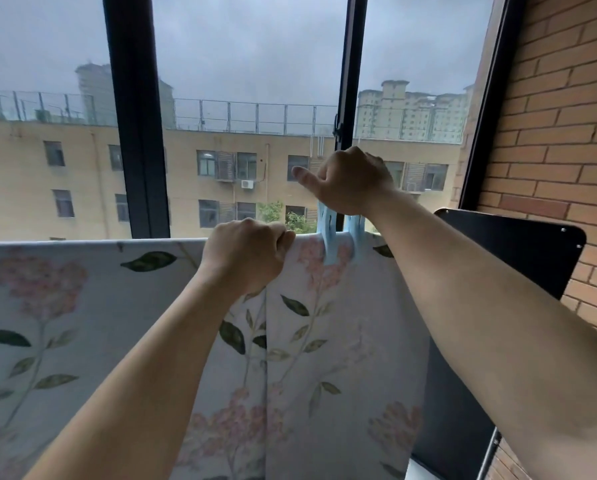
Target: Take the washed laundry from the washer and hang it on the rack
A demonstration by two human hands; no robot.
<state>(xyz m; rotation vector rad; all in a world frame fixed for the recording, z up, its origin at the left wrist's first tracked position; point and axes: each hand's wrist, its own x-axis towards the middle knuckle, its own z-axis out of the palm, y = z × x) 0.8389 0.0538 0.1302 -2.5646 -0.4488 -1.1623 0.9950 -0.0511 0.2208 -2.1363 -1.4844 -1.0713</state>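
The left hand is closed in a fist on the top edge of the floral sheet, with fingers curled over the fold and knuckles facing the camera. Just to its right and a little higher, the right hand is curled around the upper end of a light blue clip, its thumb sticking out toward the left. The clip's blue legs reach down from under that hand and straddle the sheet's top edge. Two blue strips show side by side, and it is not clear whether they belong to one clip or two. Both forearms rise bare from the lower corners of the view. The sheet is pale with pink blossoms and dark green leaves. It hangs down from a straight horizontal line across the lower half of the view, and a vertical crease runs below the left hand. The bar it is draped over is hidden under the fold. To the right of the sheet a black panel with rounded corners stands against a brick wall. Behind everything is a window with dark frames, and through it a tan building under a grey sky.
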